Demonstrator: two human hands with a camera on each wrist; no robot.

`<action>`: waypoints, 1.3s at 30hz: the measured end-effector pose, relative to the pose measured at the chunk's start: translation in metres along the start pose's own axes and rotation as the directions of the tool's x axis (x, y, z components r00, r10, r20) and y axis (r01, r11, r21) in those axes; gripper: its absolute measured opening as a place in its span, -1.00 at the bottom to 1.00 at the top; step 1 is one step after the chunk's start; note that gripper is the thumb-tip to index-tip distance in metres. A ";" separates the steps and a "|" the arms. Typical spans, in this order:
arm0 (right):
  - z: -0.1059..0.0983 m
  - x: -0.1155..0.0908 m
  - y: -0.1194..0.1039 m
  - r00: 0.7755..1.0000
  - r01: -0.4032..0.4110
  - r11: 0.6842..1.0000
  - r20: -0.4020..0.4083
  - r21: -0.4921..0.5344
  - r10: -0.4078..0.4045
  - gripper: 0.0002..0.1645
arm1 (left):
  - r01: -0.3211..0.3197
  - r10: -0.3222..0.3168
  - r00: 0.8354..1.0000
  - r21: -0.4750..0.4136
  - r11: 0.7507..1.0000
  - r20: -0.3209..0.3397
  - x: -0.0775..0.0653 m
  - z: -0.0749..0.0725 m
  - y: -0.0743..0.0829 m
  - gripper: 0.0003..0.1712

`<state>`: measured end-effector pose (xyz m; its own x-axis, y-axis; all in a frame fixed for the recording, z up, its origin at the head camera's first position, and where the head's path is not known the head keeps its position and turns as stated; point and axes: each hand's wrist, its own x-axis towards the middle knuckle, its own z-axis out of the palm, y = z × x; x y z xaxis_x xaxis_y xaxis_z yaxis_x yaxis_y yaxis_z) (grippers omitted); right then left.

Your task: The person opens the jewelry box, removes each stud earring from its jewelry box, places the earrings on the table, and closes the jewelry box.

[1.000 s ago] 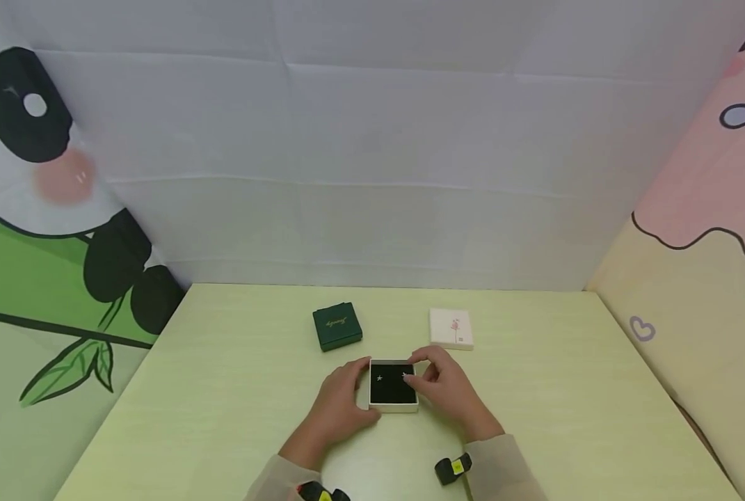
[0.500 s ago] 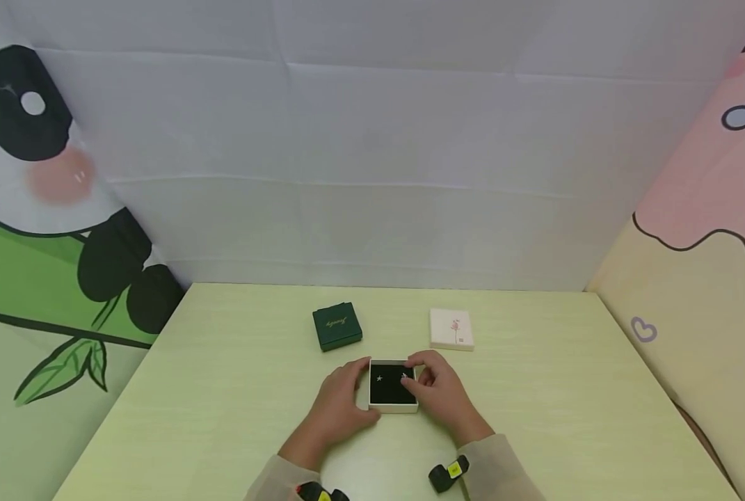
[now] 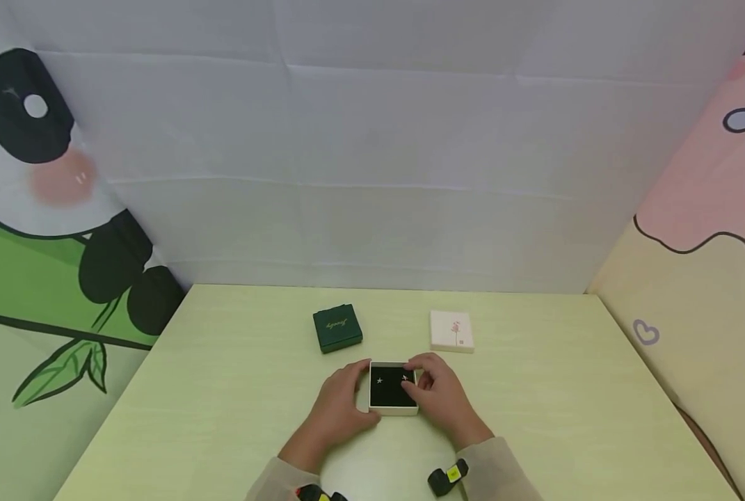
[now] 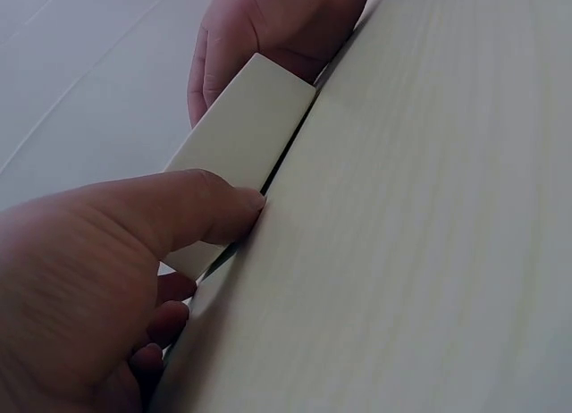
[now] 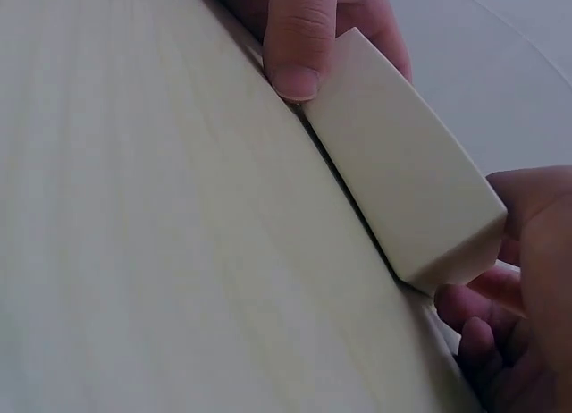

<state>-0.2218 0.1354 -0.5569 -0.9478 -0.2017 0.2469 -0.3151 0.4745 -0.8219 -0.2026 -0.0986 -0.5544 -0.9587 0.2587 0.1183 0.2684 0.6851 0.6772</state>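
Note:
A small white box (image 3: pixel 394 411) with a black pad (image 3: pixel 387 395) lies on the table. Two tiny star-shaped earrings sit on the pad, a left star (image 3: pixel 380 380) and a right star (image 3: pixel 405 378). My left hand (image 3: pixel 341 400) grips the box's left side, thumb at the front corner and fingers at the far one; the left wrist view shows that thumb (image 4: pixel 214 203) on the front wall. My right hand (image 3: pixel 444 396) reaches over the right side, its index finger at the far rim and its thumb tip beside the right star. I cannot tell whether it pinches that star.
Behind the box stand a dark green box (image 3: pixel 337 328) with gold script at the left and a white lid (image 3: pixel 451 331) with a pink flower print at the right. A pale cloth backdrop (image 3: pixel 372 174) rises at the table's far edge, with printed side panels.
The right hand has shifted slightly left and its index finger has come down onto the box's far rim. The left hand and the box have stayed in place.

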 end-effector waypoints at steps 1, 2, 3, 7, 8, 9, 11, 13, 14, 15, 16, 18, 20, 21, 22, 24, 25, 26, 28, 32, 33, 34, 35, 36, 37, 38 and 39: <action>0.000 0.000 -0.001 1.000 0.007 1.000 -0.002 -0.020 -0.007 -0.74 | 0.003 -0.003 1.000 -0.001 1.000 0.000 0.000 0.000 0.000 0.05; 0.001 0.000 -0.001 1.000 0.014 0.999 -0.004 -0.041 -0.014 -0.76 | 0.006 -0.006 1.000 -0.001 1.000 0.001 0.000 0.000 0.001 0.05; 0.001 0.000 -0.002 1.000 0.022 0.998 -0.006 -0.064 -0.022 -0.78 | 0.010 -0.010 1.000 -0.003 1.000 0.001 0.000 0.000 0.001 0.05; 0.003 0.000 -0.006 0.998 0.055 0.987 -0.013 -0.149 -0.057 -0.85 | 0.021 -0.021 1.000 -0.007 1.000 0.004 0.000 0.000 0.001 0.05; 0.003 0.000 -0.006 0.998 0.064 0.984 -0.016 -0.167 -0.068 -0.86 | 0.022 -0.022 1.000 -0.007 1.000 0.004 0.000 0.001 0.001 0.05; 0.003 0.000 -0.006 0.997 0.073 0.980 -0.019 -0.185 -0.078 -0.87 | 0.024 -0.024 1.000 -0.009 1.000 0.005 0.000 0.002 0.000 0.05; 0.004 0.000 -0.007 0.996 0.082 0.974 -0.021 -0.212 -0.089 -0.89 | 0.028 -0.028 1.000 -0.009 1.000 0.005 -0.001 0.003 0.000 0.05; 0.004 0.000 -0.008 0.996 0.084 0.969 -0.022 -0.233 -0.091 -0.90 | 0.027 -0.027 1.000 -0.007 1.000 0.002 -0.001 0.004 -0.001 0.04; 0.004 0.000 -0.008 0.996 0.079 0.968 -0.024 -0.240 -0.087 -0.91 | 0.027 -0.027 1.000 -0.007 1.000 0.001 -0.001 0.004 -0.001 0.04; 0.004 0.000 -0.009 0.996 0.072 0.967 -0.024 -0.243 -0.080 -0.92 | 0.027 -0.027 1.000 -0.006 1.000 0.001 -0.001 0.005 -0.001 0.04; 0.004 0.000 -0.010 0.997 0.063 0.967 -0.025 -0.245 -0.071 -0.92 | 0.027 -0.027 1.000 -0.005 1.000 0.000 0.000 0.005 -0.001 0.04; 0.004 0.000 -0.012 0.998 0.052 0.965 -0.027 -0.259 -0.061 -0.95 | 0.028 -0.028 1.000 -0.005 1.000 0.002 0.000 0.005 -0.001 0.03; 0.004 0.001 -0.013 0.999 0.036 0.963 -0.029 -0.269 -0.046 -0.96 | 0.031 -0.031 1.000 -0.006 1.000 0.003 0.001 0.004 -0.001 0.03; 0.004 0.001 -0.014 0.999 0.029 0.961 -0.031 -0.275 -0.039 -0.96 | 0.033 -0.033 0.999 -0.004 0.999 0.004 0.002 0.004 -0.001 0.03; 0.004 0.002 -0.014 0.999 0.023 0.959 -0.031 -0.282 -0.033 -0.96 | 0.034 -0.034 0.999 -0.005 0.999 0.004 0.002 0.004 -0.001 0.03; 0.004 0.003 -0.015 0.999 0.011 0.954 -0.033 -0.299 -0.022 -0.95 | 0.032 -0.032 0.999 -0.003 0.999 0.005 0.003 0.004 0.000 0.03; 0.004 0.003 -0.015 0.999 0.001 0.953 -0.035 -0.302 -0.012 -0.96 | 0.035 -0.035 0.999 -0.004 0.999 0.006 0.003 0.004 0.000 0.03; 0.004 0.004 -0.016 0.999 -0.003 0.951 -0.036 -0.308 -0.009 -0.95 | 0.037 -0.037 0.999 -0.003 0.999 0.006 0.004 0.004 0.000 0.03; 0.003 0.005 -0.017 0.999 -0.002 0.948 -0.039 -0.320 -0.011 -0.93 | 0.039 -0.039 0.999 -0.002 0.999 0.008 0.005 0.004 0.000 0.03; 0.001 0.006 -0.019 0.998 0.014 0.938 -0.048 -0.347 -0.032 -0.92 | 0.041 -0.041 0.999 -0.004 0.999 0.002 0.006 0.004 0.001 0.04; 0.001 0.006 -0.019 0.998 0.015 0.936 -0.051 -0.352 -0.035 -0.93 | 0.038 -0.038 0.999 -0.004 0.999 0.000 0.007 0.004 0.001 0.04; 0.001 0.007 -0.019 0.998 0.016 0.935 -0.054 -0.355 -0.038 -0.94 | 0.035 -0.035 0.999 -0.005 0.999 -0.004 0.007 0.004 0.002 0.04; 0.001 0.007 -0.019 0.998 0.015 0.934 -0.056 -0.357 -0.038 -0.95 | 0.032 -0.032 0.999 -0.003 0.999 -0.007 0.007 0.004 0.002 0.04; 0.001 0.007 -0.018 0.998 0.015 0.934 -0.057 -0.357 -0.037 -0.96 | 0.029 -0.029 1.000 -0.001 1.000 -0.009 0.008 0.004 0.002 0.04; 0.000 0.008 -0.018 0.998 0.013 0.934 -0.057 -0.356 -0.036 -0.97 | 0.028 -0.028 1.000 0.000 1.000 -0.010 0.008 0.004 0.002 0.04; 0.000 0.008 -0.018 0.998 0.012 0.936 -0.057 -0.353 -0.035 -0.97 | 0.028 -0.028 1.000 0.000 1.000 -0.011 0.008 0.004 0.002 0.04; 0.000 0.008 -0.017 0.998 0.005 0.939 -0.058 -0.344 -0.027 -0.95 | 0.027 -0.027 1.000 0.001 1.000 -0.012 0.008 0.004 0.002 0.04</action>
<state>-0.2244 0.1253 -0.5411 -0.9403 -0.1644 0.2982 -0.3175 0.7394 -0.5937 -0.2091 -0.0923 -0.5551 -0.9667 0.2318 0.1081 0.2421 0.6927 0.6794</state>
